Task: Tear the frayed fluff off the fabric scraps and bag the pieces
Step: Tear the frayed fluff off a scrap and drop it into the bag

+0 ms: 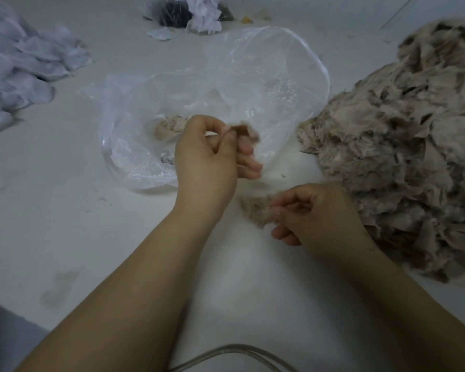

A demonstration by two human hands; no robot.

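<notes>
Left hand (212,162), frame centre, pinches a brownish scrap (246,131) over the clear bag (199,111). Right hand (314,213), lower right of it, pinches a fluffy beige tuft (255,210). Scrap blurred, edges unclear. Beige pieces (172,127) in bag, partly hidden. Frayed beige pile (400,146) cut off at right.

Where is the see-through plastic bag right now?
The clear plastic bag lies open in the middle of the table, just beyond the left hand, with the big tan scrap pile to its right.
</notes>
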